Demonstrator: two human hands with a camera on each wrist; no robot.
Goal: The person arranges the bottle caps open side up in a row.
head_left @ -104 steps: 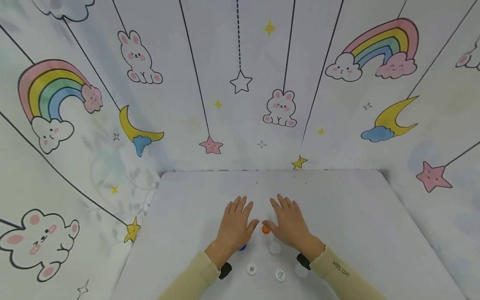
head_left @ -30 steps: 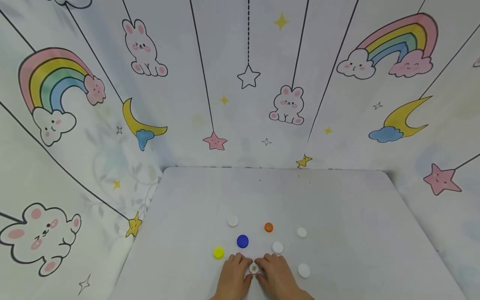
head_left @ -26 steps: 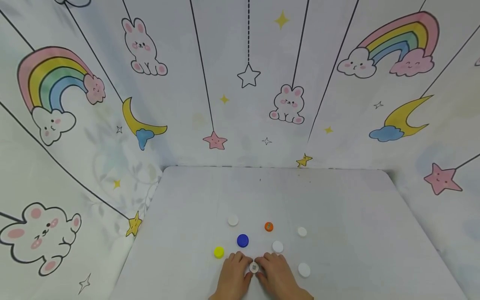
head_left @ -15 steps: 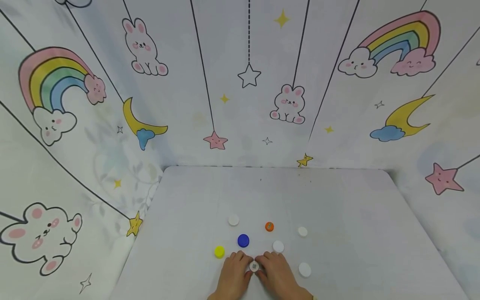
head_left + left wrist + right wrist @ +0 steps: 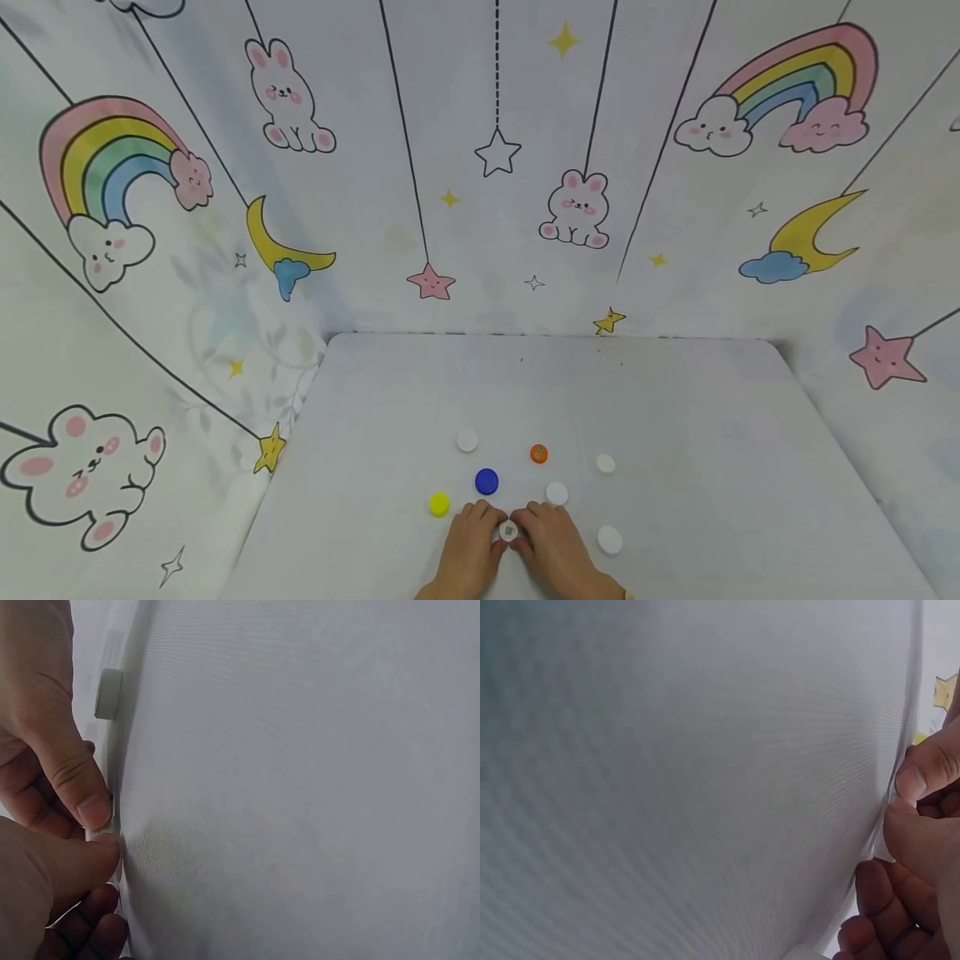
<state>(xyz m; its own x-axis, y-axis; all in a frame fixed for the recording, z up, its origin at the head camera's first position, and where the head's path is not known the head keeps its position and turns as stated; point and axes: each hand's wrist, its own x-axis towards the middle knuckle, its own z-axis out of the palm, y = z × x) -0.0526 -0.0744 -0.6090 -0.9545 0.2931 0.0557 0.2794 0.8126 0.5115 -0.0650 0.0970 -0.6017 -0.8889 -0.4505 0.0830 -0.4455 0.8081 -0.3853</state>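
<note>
In the head view a small white bottle cap (image 5: pixel 508 531) with a grey mark on top lies near the front of the table. My left hand (image 5: pixel 471 546) pinches it from the left, with thumb and fingertips at its rim. From the right, my right hand (image 5: pixel 555 546) pinches the same cap. Both wrist views show the two thumbs meeting, the left hand (image 5: pixel 56 885) and right hand (image 5: pixel 52 742) covering nearly all of the cap. Whether another cap lies under it or under the hands, I cannot tell.
Around the hands lie a yellow cap (image 5: pixel 439 504), a blue cap (image 5: pixel 487 482), an orange cap (image 5: pixel 538 453) and several plain white caps, one close beyond the right hand (image 5: pixel 557 493) and one to its right (image 5: pixel 610 540). Patterned cloth (image 5: pixel 375 208) rises behind the white table (image 5: pixel 675 417).
Earlier both hands were spread open farther forward, and two marked white caps showed near the front. Since then the hands have come back and pinched one; the other is out of sight. Lately almost still.
</note>
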